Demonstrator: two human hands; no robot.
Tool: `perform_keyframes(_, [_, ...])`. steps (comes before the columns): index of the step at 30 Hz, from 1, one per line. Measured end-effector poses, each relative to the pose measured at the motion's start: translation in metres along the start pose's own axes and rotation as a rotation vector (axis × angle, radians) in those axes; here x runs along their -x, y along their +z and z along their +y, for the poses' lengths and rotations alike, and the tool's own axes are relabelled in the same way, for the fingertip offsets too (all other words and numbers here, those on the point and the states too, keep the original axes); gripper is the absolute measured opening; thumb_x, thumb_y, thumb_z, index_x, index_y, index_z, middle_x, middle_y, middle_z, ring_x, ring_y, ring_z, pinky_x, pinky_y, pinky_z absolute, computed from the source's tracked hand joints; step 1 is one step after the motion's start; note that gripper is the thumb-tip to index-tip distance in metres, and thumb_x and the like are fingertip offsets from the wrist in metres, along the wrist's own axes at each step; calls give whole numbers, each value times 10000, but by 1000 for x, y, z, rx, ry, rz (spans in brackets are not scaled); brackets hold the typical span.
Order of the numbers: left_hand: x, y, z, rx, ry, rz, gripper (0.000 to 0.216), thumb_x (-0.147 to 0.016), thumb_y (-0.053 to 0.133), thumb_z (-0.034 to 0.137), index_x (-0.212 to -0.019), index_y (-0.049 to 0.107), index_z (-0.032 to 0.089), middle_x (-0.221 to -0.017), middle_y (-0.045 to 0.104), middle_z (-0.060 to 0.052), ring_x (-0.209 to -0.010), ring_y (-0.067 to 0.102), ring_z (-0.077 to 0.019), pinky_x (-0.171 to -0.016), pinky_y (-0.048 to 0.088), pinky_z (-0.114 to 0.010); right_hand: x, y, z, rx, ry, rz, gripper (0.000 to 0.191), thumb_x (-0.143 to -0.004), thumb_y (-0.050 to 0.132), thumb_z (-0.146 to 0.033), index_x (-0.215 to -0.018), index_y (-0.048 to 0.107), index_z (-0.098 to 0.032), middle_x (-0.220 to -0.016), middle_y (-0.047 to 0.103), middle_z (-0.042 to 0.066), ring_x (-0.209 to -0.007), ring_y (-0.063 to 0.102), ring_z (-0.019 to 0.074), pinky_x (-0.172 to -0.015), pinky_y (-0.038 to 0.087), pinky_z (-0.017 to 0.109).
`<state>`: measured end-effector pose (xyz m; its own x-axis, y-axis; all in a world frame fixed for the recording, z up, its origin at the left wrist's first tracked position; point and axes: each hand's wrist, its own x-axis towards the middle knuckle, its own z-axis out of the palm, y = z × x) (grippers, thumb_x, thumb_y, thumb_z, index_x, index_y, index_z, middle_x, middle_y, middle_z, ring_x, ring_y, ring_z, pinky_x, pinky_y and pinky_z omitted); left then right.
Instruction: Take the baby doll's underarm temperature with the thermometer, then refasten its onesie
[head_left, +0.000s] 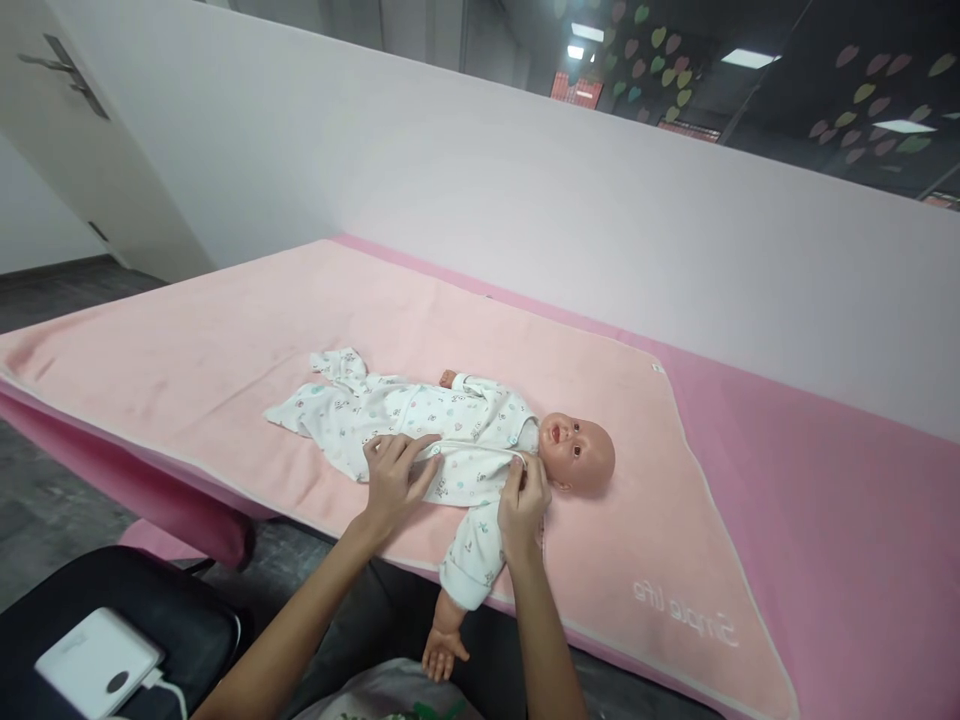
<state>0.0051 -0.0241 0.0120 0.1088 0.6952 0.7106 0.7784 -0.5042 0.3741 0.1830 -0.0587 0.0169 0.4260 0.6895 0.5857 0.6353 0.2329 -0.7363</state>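
Nearest, lower left of frame: white power bank point(101, 660) with a cable plugged in, resting on a black chair point(172, 610). Bottom centre: the doll's near hand point(448, 640) hangs past the worktop edge, palm showing.

Centre: doll point(579, 455) lies on its back, head toward the right, romper legs toward the left. Its white printed romper point(472, 485) has a front opening edge running lengthwise. Left hand point(397, 470) at the middle of this edge: thumb and forefinger spread either side of a small snap point(436, 451); cannot tell whether this grip has cloth pinched. Right hand point(523, 495) near the collar: grip closed on the romper's edge, thumb against forefinger.

Beneath: pale pink blanket point(630, 540), mirrored lettering "Simple life" at lower right, spread over a deeper pink worktop point(825, 500).

Farther: white wall point(480, 180); door point(97, 140) with lever handle, upper left; dark window point(750, 90) with heart stickers, upper right.
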Motion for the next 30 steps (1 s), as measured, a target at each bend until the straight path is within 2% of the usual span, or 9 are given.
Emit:
perform_keyframes(8, [3, -3, -1, 53, -48, -30, 219, -865, 413, 283, -869, 618, 204, -683, 513, -15, -695, 466, -173, -794, 269, -376, -2, 0, 1, 4, 25, 12, 228, -903, 385, -264, -797, 560, -164, -718, 575, 28, -682, 534, 136, -662, 427, 249])
perform_keyframes(11, [1, -4, 1, 54, -91, -11, 214, -878, 401, 269, -826, 596, 196, -671, 516, -11, -681, 459, -169, -785, 265, -376, -2, -1, -1, 33, -3, 36, 237, -907, 368, -246, -865, 583, -153, -798, 608, 63, -772, 574, 155, -710, 460, 274])
perform_keyframes(13, [0, -4, 2, 55, -93, -9, 203, -880, 407, 268, -824, 588, 194, -674, 518, -9, -683, 459, -169, -783, 265, -376, -1, 1, -6, 106, -101, 67, 248, -903, 361, -213, -985, 583, -138, -956, 614, 114, -921, 582, 181, -774, 474, 302])
perform_keyframes(15, [-1, -4, 2, 60, -93, -11, 205, -883, 402, 265, -823, 583, 190, -675, 515, -9, -685, 457, -168, -782, 266, -375, 1, 7, -16, 199, -280, 58, 275, -888, 381, -176, -1092, 562, -138, -1082, 594, 137, -1010, 575, 192, -771, 488, 287])
perform_keyframes(17, [-2, -4, 3, 65, -93, -14, 212, -887, 395, 265, -822, 581, 186, -677, 514, -11, -684, 455, -168, -776, 269, -374, 4, 17, -29, 255, -479, -34, 301, -873, 407, -156, -1136, 552, -157, -1120, 598, 121, -979, 603, 175, -693, 501, 238])
perform_keyframes(19, [-2, -5, 3, 70, -99, -17, 225, -890, 380, 265, -823, 579, 184, -679, 516, -13, -683, 452, -169, -763, 272, -370, 7, 28, -41, 259, -592, -164, 293, -868, 422, -168, -1124, 566, -173, -1125, 610, 99, -905, 632, 156, -627, 503, 211])
perform_keyframes(22, [-2, -7, 3, 71, -136, -25, 244, -897, 357, 265, -832, 578, 185, -689, 524, -16, -692, 453, -171, -757, 275, -367, 10, 44, -47, 226, -547, -267, 248, -873, 420, -200, -1036, 604, -169, -1109, 616, 95, -838, 645, 150, -611, 514, 216])
perform_keyframes(26, [-2, -7, 3, 60, -165, -47, 236, -905, 368, 268, -861, 586, 189, -703, 540, -15, -708, 457, -168, -765, 271, -364, 10, 52, -39, 145, -423, -295, 246, -888, 400, -205, -991, 618, -155, -1034, 635, 98, -874, 637, 154, -696, 533, 236])
perform_keyframes(30, [-2, -5, 3, 47, -167, -53, 233, -905, 377, 264, -867, 595, 192, -716, 557, -18, -719, 465, -171, -761, 273, -357, 8, 51, -33, 69, -407, -318, 243, -896, 409, -216, -987, 631, -177, -1008, 642, 81, -899, 628, 147, -759, 531, 248])
